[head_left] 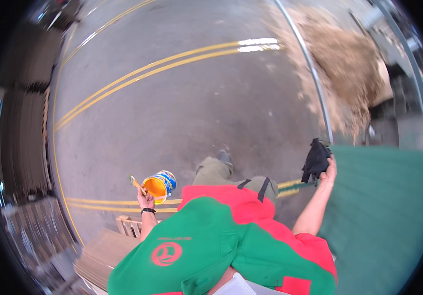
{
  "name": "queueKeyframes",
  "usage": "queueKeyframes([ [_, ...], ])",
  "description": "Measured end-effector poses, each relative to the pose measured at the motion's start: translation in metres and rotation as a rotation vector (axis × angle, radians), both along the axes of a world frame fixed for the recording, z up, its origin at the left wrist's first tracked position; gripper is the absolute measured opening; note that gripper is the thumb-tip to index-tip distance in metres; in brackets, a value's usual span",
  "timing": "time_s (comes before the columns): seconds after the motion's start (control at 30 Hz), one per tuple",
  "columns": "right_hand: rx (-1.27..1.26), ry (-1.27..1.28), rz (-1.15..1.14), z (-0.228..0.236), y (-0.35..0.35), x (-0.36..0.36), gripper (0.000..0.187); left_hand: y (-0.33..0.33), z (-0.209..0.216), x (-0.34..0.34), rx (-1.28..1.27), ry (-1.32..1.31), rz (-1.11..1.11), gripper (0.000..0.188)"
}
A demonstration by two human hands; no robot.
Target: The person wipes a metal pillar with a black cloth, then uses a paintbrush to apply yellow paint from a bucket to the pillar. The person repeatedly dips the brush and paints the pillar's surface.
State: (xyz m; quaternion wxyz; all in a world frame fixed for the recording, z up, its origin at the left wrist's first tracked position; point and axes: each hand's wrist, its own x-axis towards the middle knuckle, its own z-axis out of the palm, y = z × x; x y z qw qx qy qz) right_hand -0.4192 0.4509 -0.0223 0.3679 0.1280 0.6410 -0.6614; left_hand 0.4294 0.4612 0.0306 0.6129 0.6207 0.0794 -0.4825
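My left hand [146,199], with a black band at the wrist, is closed around the handle of a paintbrush [135,182] whose pale bristles point up and away. Right beside it is a bucket [171,180], blue-labelled outside and orange-yellow inside. Its open mouth tilts toward my hand; whether my fingers also grip the rim, I cannot tell. Out to the right, my right hand [329,172] holds a crumpled black cloth-like item [315,160], possibly a bag or glove, at the edge of a green sheet-like surface [378,191].
A grey metal pole [310,59] rises past the black item, with a brown heap [346,59] beyond it. Yellow double lines [172,60] cross the grey floor [172,113]. Stacked brown sheets [103,253] lie near left by a wooden pallet [127,225]; taller stacks [24,132] line the left.
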Motion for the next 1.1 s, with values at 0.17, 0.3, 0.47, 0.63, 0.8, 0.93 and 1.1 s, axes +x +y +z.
queueKeyframes([
  [0.17, -0.413, 0.273, 0.286, 0.122, -0.182, -0.063, 0.039, -0.003, -0.003, -0.025, -0.310, 0.016, 0.127, 0.027],
  [0.3, -0.104, 0.989, 0.604, 0.186, -0.355, -0.003, 0.053, -0.062, -0.013, -0.004, -0.272, -0.036, 0.348, 0.027],
  [0.47, 0.430, 1.332, 1.005, 0.103, -0.597, 0.159, 0.052, -0.098, -0.018, 0.017, -0.114, 0.014, 0.559, 0.031],
  [0.63, -0.043, 0.855, 0.910, 0.101, -0.832, 0.308, 0.042, -0.163, -0.002, 0.056, 0.005, -0.020, 0.769, 0.032],
  [0.8, -0.782, 0.022, 0.835, 0.171, -1.010, 0.465, 0.048, -0.241, -0.032, 0.125, -0.022, -0.017, 0.799, 0.033],
  [0.93, -0.713, -0.163, 0.598, 0.203, -1.081, 0.597, 0.058, -0.298, -0.066, 0.190, 0.063, 0.033, 0.849, 0.033],
  [1.1, -1.132, -0.145, 0.589, 0.272, -1.177, 0.722, 0.068, -0.415, -0.063, 0.314, -0.014, 0.041, 0.845, 0.031],
])
